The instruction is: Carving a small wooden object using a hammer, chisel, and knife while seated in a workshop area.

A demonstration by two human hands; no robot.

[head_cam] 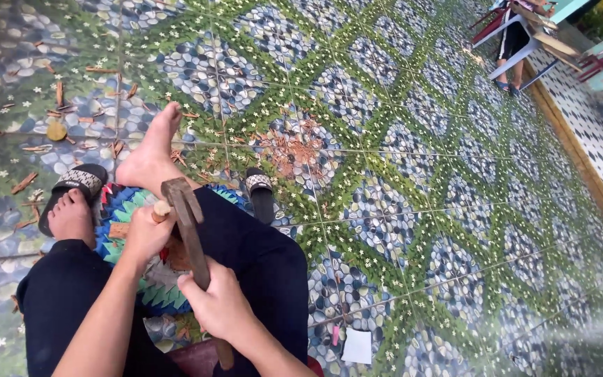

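Patterned pebble-print tiled floor point(399, 160), perhaps bark-littered point(57, 94).

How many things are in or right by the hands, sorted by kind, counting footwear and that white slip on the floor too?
Chopping blades: 1, the long rusty blade held by the right hand
Wooden pieces: 1, the short wood stick gripped by the left hand
Black sandals: 2, one by the left foot, one farther right
Woven mats: 1
White paper slips: 1
Total: 6
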